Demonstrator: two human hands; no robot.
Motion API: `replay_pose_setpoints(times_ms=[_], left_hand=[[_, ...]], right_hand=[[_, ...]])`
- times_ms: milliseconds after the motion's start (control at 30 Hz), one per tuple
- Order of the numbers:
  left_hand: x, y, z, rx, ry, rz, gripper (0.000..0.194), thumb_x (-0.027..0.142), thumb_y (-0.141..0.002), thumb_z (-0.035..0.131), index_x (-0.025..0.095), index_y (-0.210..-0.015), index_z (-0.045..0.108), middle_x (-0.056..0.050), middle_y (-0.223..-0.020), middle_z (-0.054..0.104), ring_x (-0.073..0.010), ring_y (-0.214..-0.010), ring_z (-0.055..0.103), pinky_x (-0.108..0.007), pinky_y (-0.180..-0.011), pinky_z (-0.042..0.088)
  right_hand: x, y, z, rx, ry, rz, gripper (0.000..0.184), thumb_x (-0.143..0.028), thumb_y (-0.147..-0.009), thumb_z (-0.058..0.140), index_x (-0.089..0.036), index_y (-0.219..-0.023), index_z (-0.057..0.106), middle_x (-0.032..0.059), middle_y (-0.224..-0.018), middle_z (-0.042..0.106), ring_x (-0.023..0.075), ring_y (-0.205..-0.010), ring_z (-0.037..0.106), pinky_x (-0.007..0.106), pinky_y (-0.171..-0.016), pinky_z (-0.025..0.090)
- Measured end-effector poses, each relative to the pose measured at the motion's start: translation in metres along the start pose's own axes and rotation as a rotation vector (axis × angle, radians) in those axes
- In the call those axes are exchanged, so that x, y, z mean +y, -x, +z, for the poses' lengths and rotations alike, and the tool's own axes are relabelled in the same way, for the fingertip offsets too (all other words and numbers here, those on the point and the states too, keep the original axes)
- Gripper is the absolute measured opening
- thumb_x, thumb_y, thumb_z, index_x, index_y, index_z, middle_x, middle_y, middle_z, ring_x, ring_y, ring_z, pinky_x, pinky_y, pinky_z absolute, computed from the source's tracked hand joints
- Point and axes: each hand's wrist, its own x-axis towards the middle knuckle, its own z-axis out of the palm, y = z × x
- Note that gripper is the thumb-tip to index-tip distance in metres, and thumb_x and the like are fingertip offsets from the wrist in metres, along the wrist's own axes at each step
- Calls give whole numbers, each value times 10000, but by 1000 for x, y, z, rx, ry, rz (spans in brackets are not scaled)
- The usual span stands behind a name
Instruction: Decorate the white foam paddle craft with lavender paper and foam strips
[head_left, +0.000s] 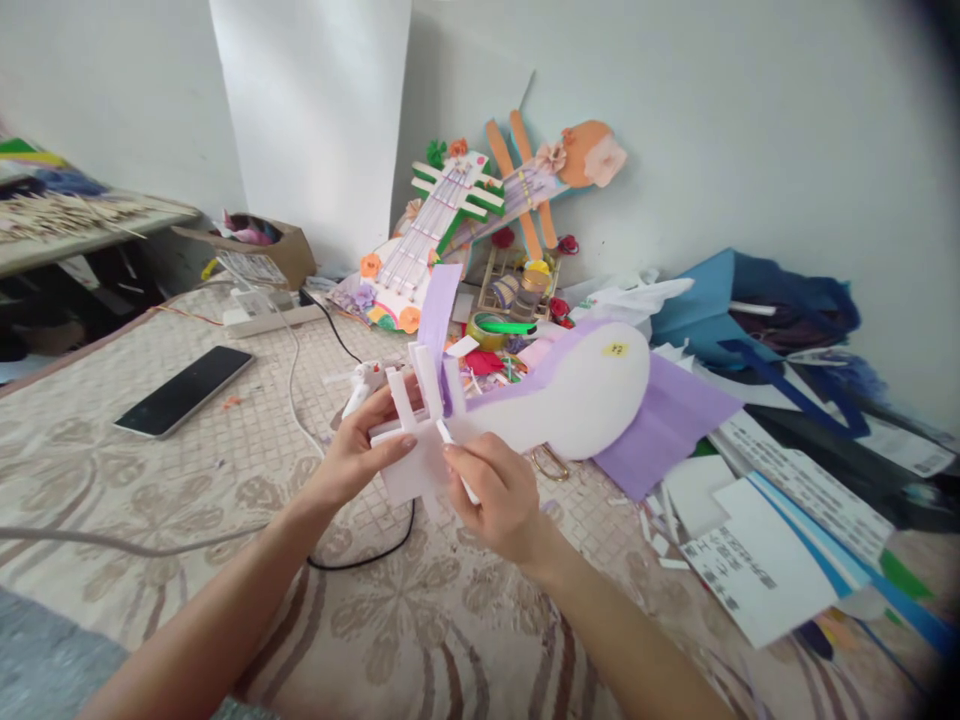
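Steadying left hand (360,445): white head (405,478) gripped
Right hand (493,490): white strip (445,432) pinched
Tabs (400,400): seemingly attached
Purple band (438,312), 12 o'clock: left free-ended
Body (600,395), 2 o'clock: largely plain

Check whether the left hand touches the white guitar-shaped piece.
Touching: the head view shows the left hand gripping the white piece, thumb across its face.

Soft, even brightness, with dark corners on the right.
Diffuse light pales the wall (712,150) and leaves a sheen on the white board (311,120) behind the back edge of the worktop (187,485), a shadow falling along its right side. The white cut-out (600,395) loses detail; print on the papers (772,565) by the worktop's right edge is smeared, and wide-angle stretching distorts the outer parts.
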Motion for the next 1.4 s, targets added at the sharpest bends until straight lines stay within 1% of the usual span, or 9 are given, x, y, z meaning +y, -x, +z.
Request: replay_pose_setpoints(times_ms=[67, 133, 300, 533, 633, 800, 1033, 1267, 1400], left_hand=[[-2, 0, -1, 13, -10, 3, 615, 322, -788, 767, 295, -1371, 572, -79, -1422, 596, -323, -1303, 569, -448, -1077, 495], [-4, -1, -2, 23, -19, -2, 611, 329, -788, 764, 291, -1369, 578, -82, -1404, 610, -318, -1291, 577, -432, -1071, 498], [-3, -1, -2, 32, -30, -12, 605, 349, -784, 763, 288, -1359, 585, -84, -1364, 639, -331, -1253, 600, -465, -1043, 506], [5, 2, 1, 18, -37, -10, 627, 336, -778, 778, 295, -1369, 573, -83, -1397, 616, -321, -1239, 614, -400, -982, 550], [7, 3, 4, -5, -28, -1, 616, 320, -787, 774, 291, -1368, 573, -83, -1407, 608, -326, -1266, 597, -406, -999, 543], [9, 5, 6, -41, -19, 17, 643, 300, -804, 759, 237, -1403, 534, -116, -1403, 607, -334, -1292, 576, -461, -1045, 511], [6, 5, 5, -60, -24, 61, 634, 274, -824, 746, 259, -1416, 518, -95, -1399, 614, -282, -1251, 612, -371, -1014, 532], [8, 5, 6, -53, -38, 76, 664, 289, -825, 745, 236, -1437, 491, -120, -1409, 600, -313, -1278, 590, -412, -1016, 531], [12, 7, 8, -72, -65, 86, 636, 285, -834, 735, 238, -1425, 505, -120, -1385, 621, -295, -1209, 642, -380, -970, 559]], right_hand=[[-1, -2, -3, 21, -10, -53, 395, -75, -864, 521, -169, -1247, 534, 60, -806, 672, 188, -699, 626, 311, -612, 526], [-2, -4, -5, 36, -5, -62, 384, -67, -861, 514, -163, -1233, 535, 48, -774, 669, 183, -678, 630, 305, -605, 527], [3, -3, -6, 76, 5, 49, 319, -66, -869, 549, -174, -1168, 567, 61, -813, 682, 186, -758, 655, 301, -661, 559], [6, 2, -1, 84, 6, 89, 350, -59, -880, 563, -181, -1207, 551, 74, -901, 706, 186, -848, 678, 304, -756, 589], [5, 1, -1, 93, 15, 86, 355, -46, -876, 564, -173, -1208, 552, 79, -908, 709, 184, -836, 674, 299, -750, 587], [4, -1, -1, 76, 28, 88, 347, -55, -895, 548, -175, -1220, 547, 79, -906, 703, 182, -837, 671, 299, -744, 587], [1, -3, -1, 21, -54, 155, 259, -73, -922, 507, -175, -1153, 564, 68, -877, 679, 172, -836, 667, 280, -746, 576], [4, -1, 1, 29, -60, 165, 275, -85, -921, 508, -199, -1165, 559, 52, -873, 671, 169, -819, 668, 282, -733, 572], [3, -1, -1, 56, -31, 176, 291, -70, -917, 513, -202, -1172, 560, 53, -875, 671, 168, -818, 668, 283, -737, 569]])
